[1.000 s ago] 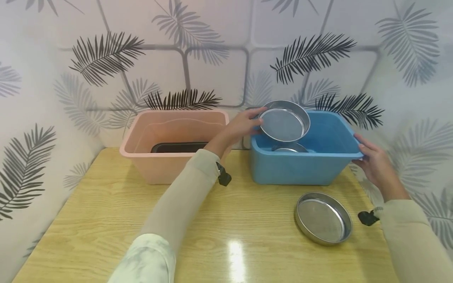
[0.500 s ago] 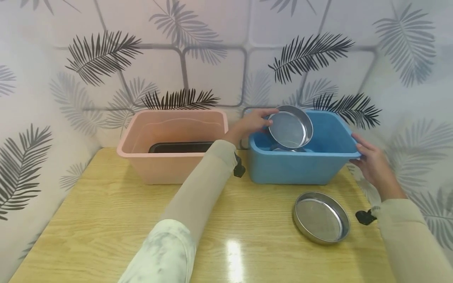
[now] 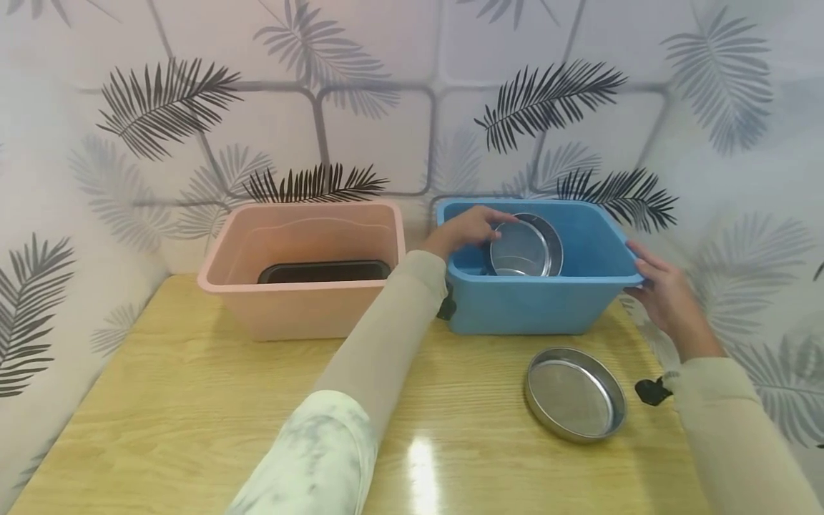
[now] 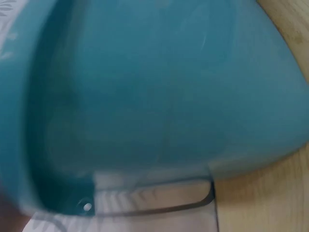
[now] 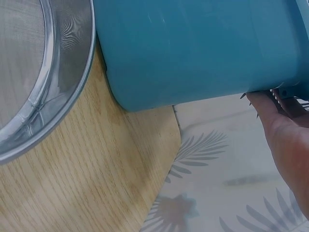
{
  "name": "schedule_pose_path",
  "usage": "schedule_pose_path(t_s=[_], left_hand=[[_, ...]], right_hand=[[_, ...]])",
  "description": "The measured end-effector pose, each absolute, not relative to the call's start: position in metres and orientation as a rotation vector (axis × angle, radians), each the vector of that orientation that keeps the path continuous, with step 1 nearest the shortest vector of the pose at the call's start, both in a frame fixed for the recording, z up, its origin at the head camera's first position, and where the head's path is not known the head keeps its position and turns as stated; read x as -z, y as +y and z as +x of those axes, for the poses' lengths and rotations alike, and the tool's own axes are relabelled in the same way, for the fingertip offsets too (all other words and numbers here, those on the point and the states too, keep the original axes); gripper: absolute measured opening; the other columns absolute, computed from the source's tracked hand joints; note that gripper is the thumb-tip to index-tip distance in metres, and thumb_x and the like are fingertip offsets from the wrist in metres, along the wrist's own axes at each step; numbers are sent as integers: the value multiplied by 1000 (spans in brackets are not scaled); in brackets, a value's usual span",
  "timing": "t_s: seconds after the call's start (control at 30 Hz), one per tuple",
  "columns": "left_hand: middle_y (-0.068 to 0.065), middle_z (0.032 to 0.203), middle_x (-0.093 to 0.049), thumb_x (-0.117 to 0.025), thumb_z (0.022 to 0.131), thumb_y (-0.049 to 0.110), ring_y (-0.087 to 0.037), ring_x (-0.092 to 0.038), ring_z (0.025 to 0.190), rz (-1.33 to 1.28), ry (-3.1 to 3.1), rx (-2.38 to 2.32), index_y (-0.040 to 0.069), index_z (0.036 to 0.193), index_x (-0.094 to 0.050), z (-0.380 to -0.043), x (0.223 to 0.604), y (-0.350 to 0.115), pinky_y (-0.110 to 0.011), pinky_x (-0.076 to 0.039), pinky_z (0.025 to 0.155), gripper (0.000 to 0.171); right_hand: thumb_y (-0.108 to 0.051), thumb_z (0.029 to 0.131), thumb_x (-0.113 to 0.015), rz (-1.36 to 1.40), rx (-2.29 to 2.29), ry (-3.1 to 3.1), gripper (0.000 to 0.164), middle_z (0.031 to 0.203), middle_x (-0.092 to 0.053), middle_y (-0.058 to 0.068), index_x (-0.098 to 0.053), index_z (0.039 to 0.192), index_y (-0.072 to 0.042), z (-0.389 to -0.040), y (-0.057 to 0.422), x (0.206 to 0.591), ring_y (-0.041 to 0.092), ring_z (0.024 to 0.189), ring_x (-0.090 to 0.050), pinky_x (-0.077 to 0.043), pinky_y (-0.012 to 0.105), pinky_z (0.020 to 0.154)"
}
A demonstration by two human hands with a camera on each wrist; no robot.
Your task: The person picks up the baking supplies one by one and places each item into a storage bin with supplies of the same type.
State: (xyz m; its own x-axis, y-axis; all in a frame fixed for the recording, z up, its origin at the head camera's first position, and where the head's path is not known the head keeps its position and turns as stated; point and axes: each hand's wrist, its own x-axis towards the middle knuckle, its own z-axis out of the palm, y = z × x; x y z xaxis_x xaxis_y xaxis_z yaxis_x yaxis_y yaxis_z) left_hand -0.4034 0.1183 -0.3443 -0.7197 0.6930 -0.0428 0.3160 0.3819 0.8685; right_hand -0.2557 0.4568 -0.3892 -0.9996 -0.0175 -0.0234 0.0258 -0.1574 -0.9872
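My left hand (image 3: pixel 468 229) reaches over the left rim of the blue plastic bin (image 3: pixel 524 307). It pinches the edge of a round metal sieve (image 3: pixel 523 247), which sits tilted inside the bin's left part. The earlier-seen metal piece below it is now mostly hidden. At the bin's right end my right hand (image 3: pixel 666 290) grips the rim; in the right wrist view this hand (image 5: pixel 285 140) has its fingers under the lip. Another sieve (image 3: pixel 574 400) lies on the table in front of the bin. The left wrist view shows mainly the bin's outer wall (image 4: pixel 159 87).
A pink bin (image 3: pixel 302 315) stands on the left, with a dark, dark-rimmed object (image 3: pixel 322 272) inside. Both bins rest on the wooden table (image 3: pixel 212 415), close to the leaf-patterned wall (image 3: pixel 399 136). The table's right edge runs near my right arm.
My left hand has moved right and lowered the sieve from above the blue bin's rim to inside it. The right hand keeps hold of the rim. The view has shifted slightly.
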Motion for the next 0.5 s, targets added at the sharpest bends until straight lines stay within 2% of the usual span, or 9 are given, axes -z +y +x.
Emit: schedule_pose_path(t_s=[0.1, 0.3, 0.5], left_hand=[[-5, 155, -47, -55, 100, -1, -5, -27, 52, 882, 2273, -1189, 15, 145, -56, -405, 351, 126, -20, -31, 53, 48], [-10, 149, -52, -54, 100, -2, -7, -26, 52, 872, 2335, -1039, 16, 147, -55, -407, 357, 136, -21, -30, 52, 50], [-4, 158, -44, -53, 100, -2, -7, -22, 50, 840, 2334, -987, 17, 147, -55, -406, 357, 142, -21, -30, 51, 50]], right_hand=[[-27, 109, -44, 22, 2349, 2052, 61, 169, 3, 6, -15, 162, -18, -256, 454, 390, 34, 155, 5, 1, 52, 122], [-26, 109, -42, 16, 2366, 2025, 60, 169, 4, 8, -14, 162, -18, -258, 455, 392, 34, 155, 5, 0, 51, 122], [-26, 109, -42, 12, 2385, 2014, 61, 170, 4, 7, -13, 162, -17, -258, 460, 391, 32, 155, 6, 1, 51, 122]])
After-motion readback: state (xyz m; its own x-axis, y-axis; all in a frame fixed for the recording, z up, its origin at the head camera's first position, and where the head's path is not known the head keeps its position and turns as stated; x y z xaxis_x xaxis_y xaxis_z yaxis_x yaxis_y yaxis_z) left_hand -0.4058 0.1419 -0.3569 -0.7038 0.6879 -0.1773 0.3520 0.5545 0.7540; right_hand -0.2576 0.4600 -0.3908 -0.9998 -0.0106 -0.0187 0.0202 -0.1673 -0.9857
